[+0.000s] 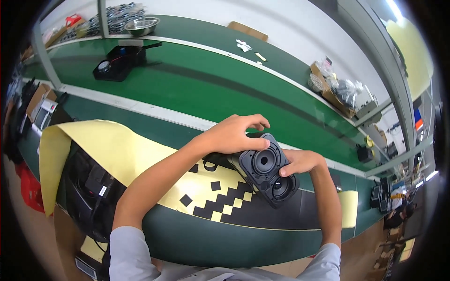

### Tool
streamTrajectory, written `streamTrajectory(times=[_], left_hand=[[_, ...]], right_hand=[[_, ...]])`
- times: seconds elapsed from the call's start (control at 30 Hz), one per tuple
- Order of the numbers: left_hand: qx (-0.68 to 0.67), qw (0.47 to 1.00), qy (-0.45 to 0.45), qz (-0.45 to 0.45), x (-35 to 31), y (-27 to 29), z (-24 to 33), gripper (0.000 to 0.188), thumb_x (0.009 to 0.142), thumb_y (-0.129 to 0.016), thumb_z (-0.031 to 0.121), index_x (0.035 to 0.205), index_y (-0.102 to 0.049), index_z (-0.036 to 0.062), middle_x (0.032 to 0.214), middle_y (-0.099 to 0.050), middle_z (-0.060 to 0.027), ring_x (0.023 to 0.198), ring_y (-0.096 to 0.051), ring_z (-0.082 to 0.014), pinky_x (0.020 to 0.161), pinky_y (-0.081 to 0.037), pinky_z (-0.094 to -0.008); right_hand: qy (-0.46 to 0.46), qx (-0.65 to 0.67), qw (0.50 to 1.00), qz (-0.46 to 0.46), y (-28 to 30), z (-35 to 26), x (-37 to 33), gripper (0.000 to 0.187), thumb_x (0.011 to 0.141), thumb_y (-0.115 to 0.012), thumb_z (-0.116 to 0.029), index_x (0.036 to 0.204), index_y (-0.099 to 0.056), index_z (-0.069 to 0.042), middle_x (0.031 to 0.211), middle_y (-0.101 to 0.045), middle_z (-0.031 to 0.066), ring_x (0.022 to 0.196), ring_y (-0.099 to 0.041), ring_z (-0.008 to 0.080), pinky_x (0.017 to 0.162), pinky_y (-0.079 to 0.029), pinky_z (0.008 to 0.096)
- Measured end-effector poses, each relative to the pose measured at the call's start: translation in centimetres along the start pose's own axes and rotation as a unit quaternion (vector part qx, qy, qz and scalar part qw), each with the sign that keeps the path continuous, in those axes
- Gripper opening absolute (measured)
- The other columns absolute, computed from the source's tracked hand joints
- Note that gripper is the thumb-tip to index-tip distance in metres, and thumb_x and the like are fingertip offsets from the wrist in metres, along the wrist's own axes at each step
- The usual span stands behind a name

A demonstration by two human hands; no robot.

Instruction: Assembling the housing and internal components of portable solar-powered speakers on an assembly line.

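Both of my hands hold a black two-driver speaker (pixel 263 165), tilted above the bench with its two round cones facing up. My left hand (pixel 232 135) grips its far left end, with the thumb on the front rim and the other fingers curled past the far edge. My right hand (pixel 302 162) has its right side, with the thumb on the front near the lower cone. Under the speaker lies a yellow backing sheet (pixel 176 192) with black foam-like squares and a large dark area. A small black loop (pixel 210 165) shows beside my left wrist.
Beyond a pale rail runs a green conveyor belt (pixel 211 79) carrying a black speaker housing (pixel 115 65). A metal bowl (pixel 142 26) stands on the far ledge. At the right sits a cardboard box (pixel 330 89) of bagged parts. Dark bagged items (pixel 86 192) lie at left.
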State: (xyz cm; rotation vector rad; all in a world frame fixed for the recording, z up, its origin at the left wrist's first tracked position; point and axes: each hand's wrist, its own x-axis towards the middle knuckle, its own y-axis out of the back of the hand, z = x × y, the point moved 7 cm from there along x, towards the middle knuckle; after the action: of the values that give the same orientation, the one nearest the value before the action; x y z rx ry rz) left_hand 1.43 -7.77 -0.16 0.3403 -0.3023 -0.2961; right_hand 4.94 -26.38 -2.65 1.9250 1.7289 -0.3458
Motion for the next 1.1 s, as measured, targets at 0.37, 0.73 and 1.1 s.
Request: streamTrajectory(times=[0.37, 0.73, 1.1], left_hand=[[-0.159, 0.951, 0.057, 0.260, -2.9, 12.2, 1.5, 0.044, 0.103, -0.058, 0.034, 0.135, -0.059, 0.0023, 0.130, -0.061, -0.0125, 0.106, -0.068, -0.0211, 0.089, -0.053, -0.0342], [-0.144, 0.927, 0.010, 0.346, -6.7, 16.8, 4.8, 0.042, 0.103, -0.056, 0.030, 0.133, -0.061, 0.0020, 0.130, -0.062, -0.0136, 0.105, -0.070, -0.0235, 0.089, -0.053, -0.0344], [-0.126, 0.935, 0.004, 0.332, -5.2, 15.9, 4.5, 0.034, 0.103, -0.056, 0.026, 0.127, -0.064, 0.0027, 0.126, -0.065, -0.0098, 0.105, -0.069, -0.0214, 0.088, -0.052, -0.0342]], right_hand=[[-0.086, -0.427, 0.753, 0.494, 12.2, -4.9, 2.3, 0.101, 0.056, -0.095, -0.032, 0.139, -0.044, -0.007, 0.122, -0.062, 0.0254, 0.112, -0.061, 0.0455, 0.101, -0.048, 0.0498], [-0.028, -0.575, 0.520, 0.632, 14.0, 0.5, 6.5, 0.101, 0.056, -0.096, -0.020, 0.145, -0.046, -0.011, 0.139, -0.048, 0.0230, 0.130, -0.046, 0.0429, 0.111, -0.036, 0.0541], [0.053, -0.533, 0.622, 0.571, 11.0, 1.8, 1.4, 0.071, 0.077, -0.080, -0.011, 0.142, -0.050, -0.006, 0.143, -0.048, 0.0270, 0.132, -0.046, 0.0466, 0.113, -0.039, 0.0517]])
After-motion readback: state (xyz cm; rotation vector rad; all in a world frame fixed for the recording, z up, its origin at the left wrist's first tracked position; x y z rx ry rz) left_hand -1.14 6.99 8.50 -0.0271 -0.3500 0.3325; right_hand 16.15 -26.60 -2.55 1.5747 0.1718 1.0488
